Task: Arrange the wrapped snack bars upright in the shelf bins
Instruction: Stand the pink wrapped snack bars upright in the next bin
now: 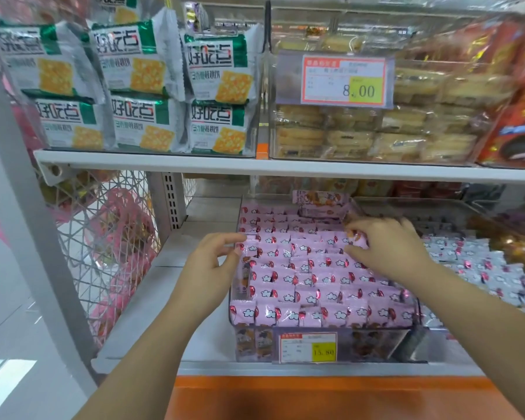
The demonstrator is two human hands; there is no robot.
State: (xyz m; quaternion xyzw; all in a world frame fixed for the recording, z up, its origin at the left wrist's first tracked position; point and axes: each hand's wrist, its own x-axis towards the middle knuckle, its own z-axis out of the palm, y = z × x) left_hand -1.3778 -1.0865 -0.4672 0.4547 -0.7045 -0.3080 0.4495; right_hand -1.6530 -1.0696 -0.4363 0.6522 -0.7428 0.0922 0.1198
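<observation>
Both hands were over the bin [406, 341]. Right hand [388, 247] pinched a pink bar [359, 239] between thumb and fingertips, just above the packed rows. Left hand [212, 262] sat at the bin's left wall, thumb and forefinger curved toward its edge (whether they gripped anything, I couldn't tell). Between and below the hands, pink bars [300, 280] stood upright in tight rows. A price tag [308, 347] hung on the bin's front, nearer than both wrists. Silver packs [473, 259] lay right of the right hand.
</observation>
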